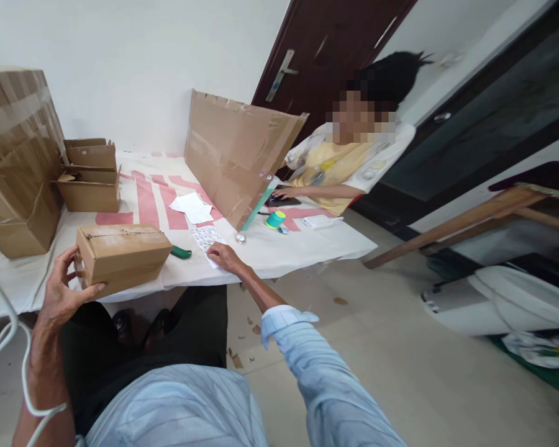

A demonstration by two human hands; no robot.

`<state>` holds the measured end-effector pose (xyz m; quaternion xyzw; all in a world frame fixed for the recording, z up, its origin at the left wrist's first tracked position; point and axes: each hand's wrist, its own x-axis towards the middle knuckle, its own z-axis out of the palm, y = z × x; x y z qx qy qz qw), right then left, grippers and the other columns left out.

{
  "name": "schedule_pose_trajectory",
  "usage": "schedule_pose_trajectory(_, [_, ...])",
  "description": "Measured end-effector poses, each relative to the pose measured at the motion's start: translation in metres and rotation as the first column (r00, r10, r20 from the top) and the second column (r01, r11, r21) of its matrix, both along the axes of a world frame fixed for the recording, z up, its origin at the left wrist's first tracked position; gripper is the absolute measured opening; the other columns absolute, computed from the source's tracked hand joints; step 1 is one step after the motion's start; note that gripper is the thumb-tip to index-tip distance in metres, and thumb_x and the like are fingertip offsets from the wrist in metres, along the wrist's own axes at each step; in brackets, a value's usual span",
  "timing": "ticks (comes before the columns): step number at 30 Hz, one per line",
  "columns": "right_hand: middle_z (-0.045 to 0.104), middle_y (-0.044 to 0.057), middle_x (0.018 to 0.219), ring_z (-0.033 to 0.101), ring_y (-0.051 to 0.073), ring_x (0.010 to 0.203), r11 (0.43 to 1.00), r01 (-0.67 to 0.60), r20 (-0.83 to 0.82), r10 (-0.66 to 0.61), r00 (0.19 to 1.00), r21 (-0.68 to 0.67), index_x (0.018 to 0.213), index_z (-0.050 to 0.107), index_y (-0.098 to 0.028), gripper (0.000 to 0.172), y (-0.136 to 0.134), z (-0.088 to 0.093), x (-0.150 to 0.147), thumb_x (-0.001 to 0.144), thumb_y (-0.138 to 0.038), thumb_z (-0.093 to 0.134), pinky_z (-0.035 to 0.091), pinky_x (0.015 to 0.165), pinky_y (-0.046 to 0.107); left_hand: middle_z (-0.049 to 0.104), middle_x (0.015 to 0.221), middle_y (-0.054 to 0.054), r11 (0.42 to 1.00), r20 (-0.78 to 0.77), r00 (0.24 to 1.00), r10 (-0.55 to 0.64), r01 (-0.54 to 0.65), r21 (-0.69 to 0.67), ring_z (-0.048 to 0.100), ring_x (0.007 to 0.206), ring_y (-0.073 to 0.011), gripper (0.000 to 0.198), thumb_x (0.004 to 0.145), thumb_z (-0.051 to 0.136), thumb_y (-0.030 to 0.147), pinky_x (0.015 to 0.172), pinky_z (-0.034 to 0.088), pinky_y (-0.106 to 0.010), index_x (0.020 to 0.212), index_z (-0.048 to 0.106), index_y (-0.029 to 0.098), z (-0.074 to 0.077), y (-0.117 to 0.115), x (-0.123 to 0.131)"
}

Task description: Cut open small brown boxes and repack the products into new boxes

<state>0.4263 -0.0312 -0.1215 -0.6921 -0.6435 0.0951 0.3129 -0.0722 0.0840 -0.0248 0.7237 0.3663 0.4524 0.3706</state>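
A closed cardboard box (125, 257) lies near the table's front edge. My left hand (65, 285) grips its left end, with the thumb along the lower front edge and the fingers at the far side. To the right, a white sheet with rows of small printed marks, perhaps stickers (204, 237), lies on the tablecloth. The fingers of my right hand (223, 256) are bent and pinched together at the sheet's right edge; the fingertips are partly hidden. Between the box and the sheet is a dark green handled tool (181, 252), its kind unclear.
Large taped cartons (13, 155) and small open boxes (88, 191) stand left. An upright cardboard panel (237, 155) divides the table (279, 257). White papers (192, 207), a teal-and-yellow roll (275, 218) and a shiny small object (240, 238) lie about. A person (345, 167) sits beyond.
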Motion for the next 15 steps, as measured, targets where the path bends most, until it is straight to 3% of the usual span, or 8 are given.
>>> schedule_pose_trajectory(8, [0.069,-0.001,0.078,0.058,0.017,0.072,0.997,0.072,0.009,-0.072,0.997,-0.008,0.087,0.068,-0.022,0.005,-0.0008,-0.0043,-0.0008,0.085,-0.024,0.064,0.044,0.07,0.028,0.05,0.163,-0.011,1.0,-0.003,1.0,0.01,-0.01,0.007,0.049,0.151,-0.0416,0.103,0.058,0.098,0.048,0.111,0.057,-0.059,0.15,0.055,0.033,-0.0035,0.0034,-0.0007])
schedule_pose_trajectory(15, [0.072,0.004,0.087,0.061,0.019,0.081,0.994,0.1,0.074,-0.103,0.992,0.034,0.082,0.066,-0.022,0.01,-0.0015,-0.0059,-0.0067,0.087,-0.022,0.059,0.046,0.079,0.03,0.05,0.161,-0.01,0.999,0.01,1.0,-0.004,0.004,0.032,0.048,0.15,-0.0403,0.103,0.059,0.098,0.046,0.109,0.058,-0.056,0.151,0.054,0.034,-0.0103,0.007,-0.0007])
